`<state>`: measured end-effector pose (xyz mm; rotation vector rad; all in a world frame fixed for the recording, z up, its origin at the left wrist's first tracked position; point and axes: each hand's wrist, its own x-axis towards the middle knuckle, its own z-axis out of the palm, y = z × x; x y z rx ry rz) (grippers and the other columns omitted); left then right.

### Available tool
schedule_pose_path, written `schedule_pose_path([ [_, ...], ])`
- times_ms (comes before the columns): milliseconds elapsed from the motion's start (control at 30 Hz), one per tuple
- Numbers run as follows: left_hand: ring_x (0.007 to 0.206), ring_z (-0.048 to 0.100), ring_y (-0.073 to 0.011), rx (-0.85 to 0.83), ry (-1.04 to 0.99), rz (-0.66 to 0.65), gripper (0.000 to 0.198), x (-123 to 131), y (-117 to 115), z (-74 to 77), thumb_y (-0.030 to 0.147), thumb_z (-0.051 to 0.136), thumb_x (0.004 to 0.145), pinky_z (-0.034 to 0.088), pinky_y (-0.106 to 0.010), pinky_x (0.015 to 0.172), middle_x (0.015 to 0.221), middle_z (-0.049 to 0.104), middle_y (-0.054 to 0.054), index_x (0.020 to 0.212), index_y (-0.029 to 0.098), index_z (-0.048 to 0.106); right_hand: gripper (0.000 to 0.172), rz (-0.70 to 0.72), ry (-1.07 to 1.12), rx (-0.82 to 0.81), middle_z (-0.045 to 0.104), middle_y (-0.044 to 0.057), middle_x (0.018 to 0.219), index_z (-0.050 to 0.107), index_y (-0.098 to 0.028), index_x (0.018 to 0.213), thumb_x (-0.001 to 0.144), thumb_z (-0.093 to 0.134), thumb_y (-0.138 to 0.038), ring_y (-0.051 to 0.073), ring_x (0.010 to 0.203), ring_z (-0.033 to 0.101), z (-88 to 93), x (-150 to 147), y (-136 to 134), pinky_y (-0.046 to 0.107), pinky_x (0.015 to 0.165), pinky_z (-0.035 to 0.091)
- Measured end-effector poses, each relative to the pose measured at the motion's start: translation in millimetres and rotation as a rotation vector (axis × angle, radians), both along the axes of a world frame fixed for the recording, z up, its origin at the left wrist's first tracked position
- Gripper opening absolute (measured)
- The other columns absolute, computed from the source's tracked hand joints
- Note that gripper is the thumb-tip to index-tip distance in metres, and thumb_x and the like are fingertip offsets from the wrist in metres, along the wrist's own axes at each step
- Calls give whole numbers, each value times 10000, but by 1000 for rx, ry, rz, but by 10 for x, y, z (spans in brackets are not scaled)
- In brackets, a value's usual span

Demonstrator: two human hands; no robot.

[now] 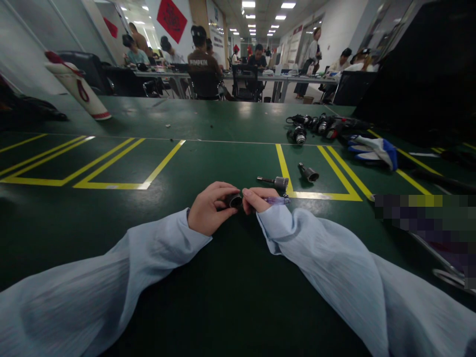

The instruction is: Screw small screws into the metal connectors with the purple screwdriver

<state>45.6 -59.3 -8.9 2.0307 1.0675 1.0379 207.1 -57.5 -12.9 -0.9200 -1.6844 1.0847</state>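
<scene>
My left hand (210, 208) is closed around a dark metal hole saw (235, 200), its round open mouth turned toward my right hand. My right hand (256, 199) is pinched right beside that mouth. From its palm side sticks out a purple see-through handle (277, 200), slim like a pen; its front end is hidden by my fingers. Just beyond my right hand lies a second hole saw (281, 183) on its side, shank pointing left. A third hole saw (309, 172) rests farther right inside the yellow tape marks.
Yellow tape (111, 186) marks boxes on the green table (208, 168). At the right lie black-and-silver tool parts (298, 134) and a blue-and-white glove (377, 150). A white cylinder with red cord (80, 89) stands far left. People sit at desks beyond.
</scene>
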Motion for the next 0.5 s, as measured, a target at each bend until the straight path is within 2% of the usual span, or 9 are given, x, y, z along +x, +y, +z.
schedule_pose_path([
  [100, 857, 562, -189, 14, 12, 3, 306, 1, 1, 3, 106, 610, 616, 555, -277, 593, 990, 518, -93, 921, 137, 606, 431, -2, -41, 34, 497, -14, 450, 511, -162, 471, 809, 425, -415, 82, 473, 451, -8, -15, -4, 220, 487, 344],
  [267, 816, 566, -165, 41, 36, 2, 314, -7, 2, -13, 116, 624, 610, 553, -262, 578, 986, 524, -80, 921, 153, 608, 456, 9, -34, -67, 480, -17, 415, 505, -164, 456, 806, 414, -440, 80, 429, 429, 8, 9, 14, 224, 451, 326],
  [500, 803, 568, -163, 6, 10, -3, 319, -14, 12, -25, 118, 628, 611, 558, -289, 608, 996, 519, -84, 927, 148, 600, 467, 27, 25, -97, 457, -20, 387, 477, -173, 416, 797, 419, -436, 78, 410, 422, 27, 27, 1, 229, 442, 323],
])
